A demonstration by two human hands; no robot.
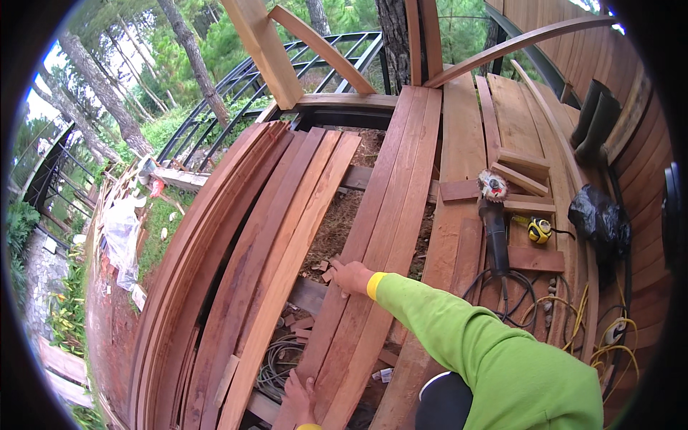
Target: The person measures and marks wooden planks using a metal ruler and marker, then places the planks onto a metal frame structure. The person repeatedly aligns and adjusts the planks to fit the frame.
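A long reddish-brown plank (373, 193) lies lengthwise beside others over an open floor frame. My right hand (350, 278), in a green sleeve with a yellow cuff, is closed over this plank's left edge, about halfway along. A small wood chip (328, 275) shows by its fingertips; whether they touch it cannot be made out. Nearer to me, my left hand (299, 398) rests on the plank's near end with its fingers stretched out. Left of the gap lies a lighter board (287, 279). Grey cable (278, 369) is coiled in the gap below.
On the right, an angle grinder (494, 229) and a yellow tape measure (539, 229) lie among wood offcuts. Yellow cord (616, 347) trails nearby. Boots (596, 122) and a black plastic bag (600, 222) stand by the curved wall. Stacked boards (186, 251) lie left. Timber posts rise ahead.
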